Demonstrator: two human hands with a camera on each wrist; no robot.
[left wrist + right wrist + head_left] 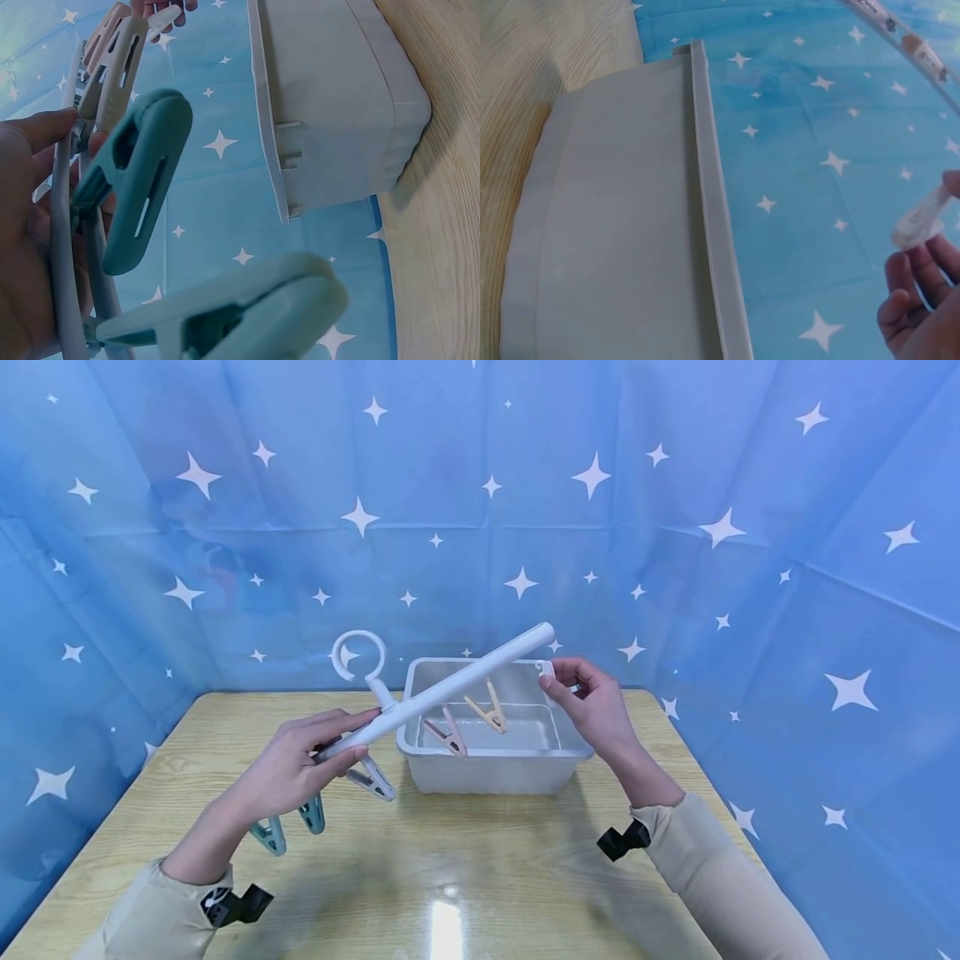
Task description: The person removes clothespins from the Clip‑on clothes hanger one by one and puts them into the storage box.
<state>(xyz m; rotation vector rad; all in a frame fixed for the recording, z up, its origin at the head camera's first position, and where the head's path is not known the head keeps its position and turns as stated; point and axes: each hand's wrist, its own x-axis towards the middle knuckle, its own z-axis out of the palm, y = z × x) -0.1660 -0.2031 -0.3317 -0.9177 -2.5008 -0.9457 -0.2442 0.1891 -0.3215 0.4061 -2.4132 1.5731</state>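
My left hand (288, 768) grips a white clip hanger (457, 685) with a ring-shaped hook (360, 639). The bar slants up to the right over a bin. Along it hang a yellow clip (498, 717), a pink clip (454, 739), a light grey clip (377, 783), a teal clip (150, 180) and a paler green clip (285, 315). Over the bin's right end, my right hand (596, 706) pinches a small white clip (915, 225) between thumb and fingers, apart from the bar. Fingers partly hide that clip.
The whitish bin (487, 774) stands at the back middle of the wooden table (487, 868). Blue star-patterned cloth (480, 468) hangs behind and at both sides.
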